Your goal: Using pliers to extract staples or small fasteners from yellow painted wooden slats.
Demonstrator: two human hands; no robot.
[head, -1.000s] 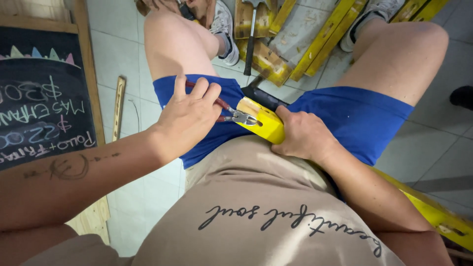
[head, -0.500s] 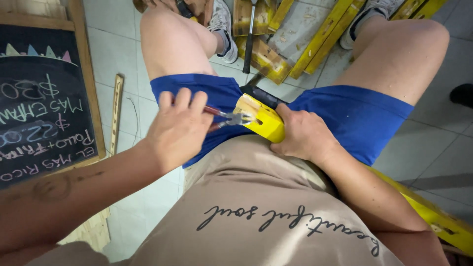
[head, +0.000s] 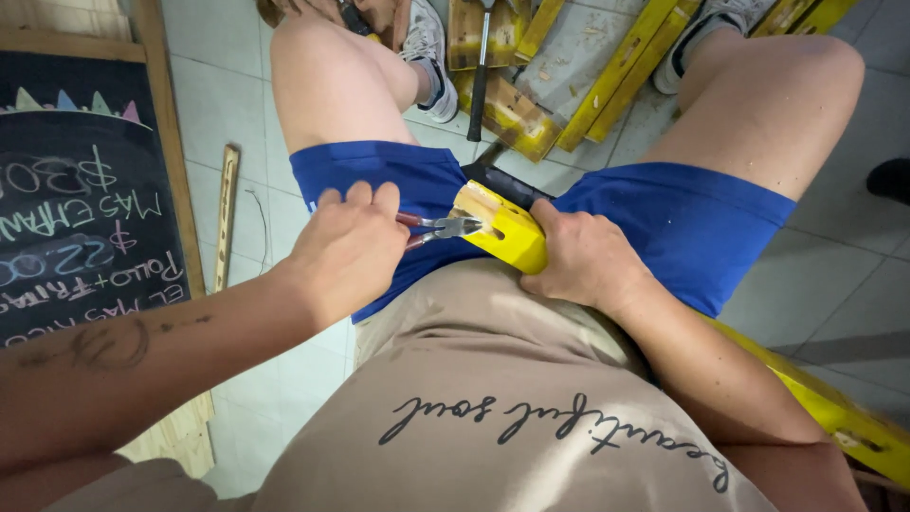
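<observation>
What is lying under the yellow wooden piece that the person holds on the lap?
Under the yellow wooden piece a black strip shows, resting on the blue shorts. The right hand covers its near end, so what lies beneath there cannot be seen.

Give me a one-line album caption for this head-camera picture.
Seated over a tiled floor, the left hand grips red-handled pliers at the end of a yellow wooden bar steadied by the right hand.

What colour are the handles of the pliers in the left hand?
Red, on the pliers gripped by the left hand; seen in the head view.
</observation>
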